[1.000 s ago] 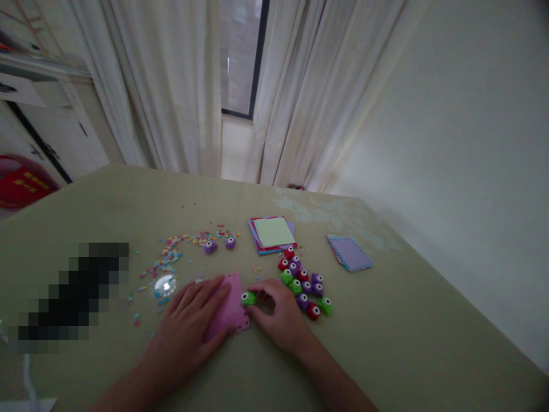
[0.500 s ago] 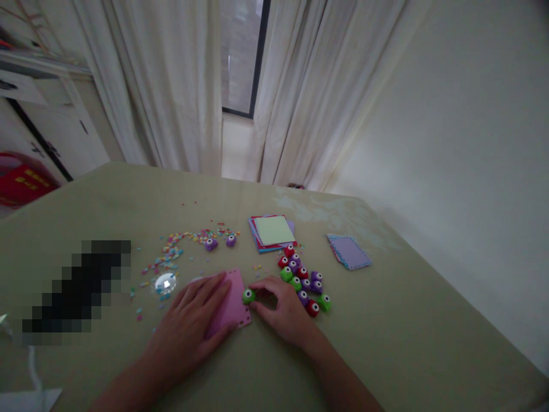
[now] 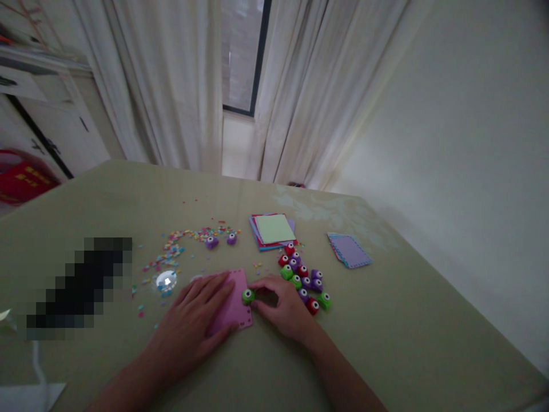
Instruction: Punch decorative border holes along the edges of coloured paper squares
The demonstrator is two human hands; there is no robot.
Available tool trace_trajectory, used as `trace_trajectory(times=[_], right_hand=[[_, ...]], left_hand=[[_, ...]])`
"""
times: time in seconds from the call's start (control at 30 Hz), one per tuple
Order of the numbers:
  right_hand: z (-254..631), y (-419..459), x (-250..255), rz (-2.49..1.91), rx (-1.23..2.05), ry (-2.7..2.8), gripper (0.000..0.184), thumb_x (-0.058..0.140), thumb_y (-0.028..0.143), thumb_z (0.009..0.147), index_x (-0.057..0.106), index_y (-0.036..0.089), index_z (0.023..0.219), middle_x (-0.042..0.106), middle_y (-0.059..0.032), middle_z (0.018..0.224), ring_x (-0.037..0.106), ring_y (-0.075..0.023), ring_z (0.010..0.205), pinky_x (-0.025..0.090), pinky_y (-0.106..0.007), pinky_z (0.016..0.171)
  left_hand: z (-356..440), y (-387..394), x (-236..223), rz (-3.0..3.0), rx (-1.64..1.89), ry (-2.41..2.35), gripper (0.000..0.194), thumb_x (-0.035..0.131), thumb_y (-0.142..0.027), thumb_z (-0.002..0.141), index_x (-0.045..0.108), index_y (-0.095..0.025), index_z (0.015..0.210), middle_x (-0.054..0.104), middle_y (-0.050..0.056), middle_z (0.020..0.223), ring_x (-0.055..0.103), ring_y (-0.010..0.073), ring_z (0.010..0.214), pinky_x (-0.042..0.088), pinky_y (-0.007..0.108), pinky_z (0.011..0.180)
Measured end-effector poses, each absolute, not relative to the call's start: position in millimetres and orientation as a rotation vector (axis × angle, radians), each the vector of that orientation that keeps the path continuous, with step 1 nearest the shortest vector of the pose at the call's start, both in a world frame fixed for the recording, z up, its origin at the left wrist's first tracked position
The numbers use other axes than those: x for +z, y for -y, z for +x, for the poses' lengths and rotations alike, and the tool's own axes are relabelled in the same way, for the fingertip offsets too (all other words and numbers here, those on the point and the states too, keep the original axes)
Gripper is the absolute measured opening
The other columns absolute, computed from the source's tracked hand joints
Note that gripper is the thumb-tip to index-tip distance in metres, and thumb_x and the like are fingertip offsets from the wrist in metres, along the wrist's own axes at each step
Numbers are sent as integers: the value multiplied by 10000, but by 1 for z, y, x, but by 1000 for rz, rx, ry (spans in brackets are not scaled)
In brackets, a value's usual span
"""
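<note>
A pink sheet of paper (image 3: 235,306) lies on the table with small holes punched along its edges. My left hand (image 3: 195,312) rests flat on it, fingers stretched out, covering its left part. At the right edge of the sheet, a small green craft punch (image 3: 247,296) with a white-and-black eye on top sits over the paper. My right hand (image 3: 278,303) pinches this punch from the right between thumb and fingers. Just beyond that hand is a pile of similar punches (image 3: 302,281) in red, purple and green.
Two purple punches (image 3: 211,242) sit among scattered paper confetti (image 3: 174,250). A stack of coloured paper (image 3: 274,229) lies farther back, and punched sheets (image 3: 349,250) lie at the right. A clear round object (image 3: 165,281) and a blurred-out dark object (image 3: 81,286) are on the left.
The pink paper has shifted very slightly right, so the green punch sits a little farther in over its edge. Both hands keep nearly the same pose.
</note>
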State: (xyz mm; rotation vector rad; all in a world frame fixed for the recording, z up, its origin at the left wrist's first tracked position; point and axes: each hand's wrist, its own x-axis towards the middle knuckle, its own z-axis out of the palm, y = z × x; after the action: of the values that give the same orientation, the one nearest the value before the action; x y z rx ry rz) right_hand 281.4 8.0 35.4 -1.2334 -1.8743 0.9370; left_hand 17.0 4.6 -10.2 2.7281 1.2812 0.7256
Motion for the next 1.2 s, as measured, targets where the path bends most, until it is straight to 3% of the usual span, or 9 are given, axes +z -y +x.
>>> trace_trajectory(times=[0.77,0.93,1.03,1.2], right_hand=[[284,-9,34,-1221,958,1855,270,837,237,880,822,204,1147,813,-73,1096,748,-227,997,574,-354,928],[286,-10,34,-1322,1058,1712,378,856,371,877,792,179,1196,798,-71,1048,720,-194,856,578,-314,784],[285,-10,37,-1353,1078,1739,421,885,335,842,792,182,1222,789,-68,1091,695,-170,816,554,-288,732],[280,-11,41,-1370,1039,1800,262,862,304,870,841,173,1096,792,-54,984,689,-173,801,537,-288,726]], left_hand=[[17,-6,-10,2718,737,-1263,755,641,-627,1018,442,-305,1671,553,81,1652,528,341,1470,410,525,1227],[18,-8,-9,2707,737,-1280,716,638,-617,1020,494,-289,1639,564,97,1642,543,346,1463,402,533,1235],[19,-8,-7,2705,708,-1280,691,639,-616,1012,549,-264,1600,582,109,1625,553,352,1456,413,530,1223],[21,-8,-4,2699,658,-1311,675,635,-614,1009,599,-220,1555,600,128,1606,562,359,1444,417,532,1205]])
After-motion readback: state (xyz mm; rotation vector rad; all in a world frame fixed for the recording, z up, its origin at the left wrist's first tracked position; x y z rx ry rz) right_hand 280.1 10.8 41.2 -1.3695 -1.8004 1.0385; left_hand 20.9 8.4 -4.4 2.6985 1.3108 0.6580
